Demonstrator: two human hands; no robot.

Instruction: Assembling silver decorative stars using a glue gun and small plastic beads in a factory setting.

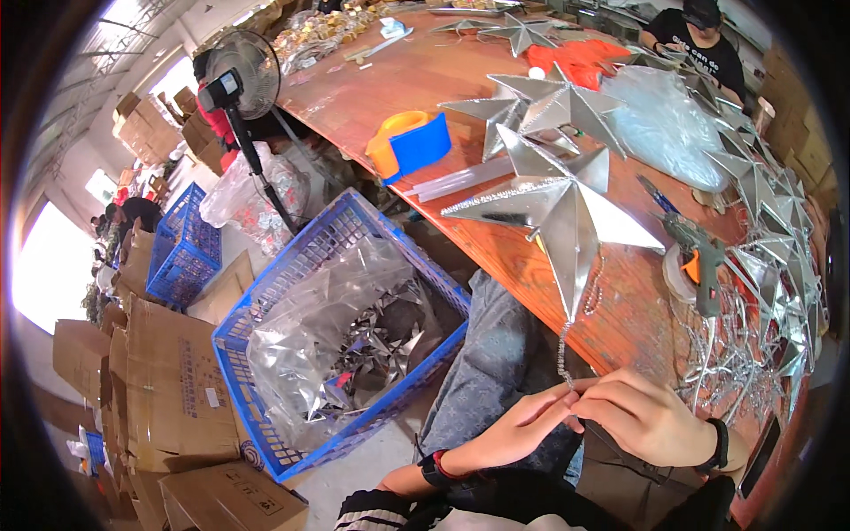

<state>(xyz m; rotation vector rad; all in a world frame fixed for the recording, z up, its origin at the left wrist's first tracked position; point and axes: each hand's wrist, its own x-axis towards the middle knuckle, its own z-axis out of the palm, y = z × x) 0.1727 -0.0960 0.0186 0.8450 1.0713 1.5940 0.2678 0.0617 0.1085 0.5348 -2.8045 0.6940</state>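
Observation:
A large silver star ornament [580, 232] rests at the near edge of the wooden table, one point aimed toward me. From that point a thin twisted silver cord [562, 350] runs down over the edge to my hands. My left hand [522, 427] pinches the cord's end between thumb and fingers. Against it, fingertips touching, my right hand [639, 418] is closed on the same end; the exact spot is hidden between the fingers. A loop of beaded silver trim [593, 288] lies beside the star's lower point.
Right of the star lie a glue gun [704, 257], pliers [657, 193] and tangled silver strands [730, 363]. Farther back are more stars [553, 106] and an orange-and-blue tape roll [409, 146]. A blue crate [354, 212] stands left of my knees. Another person [699, 40] sits at the far right.

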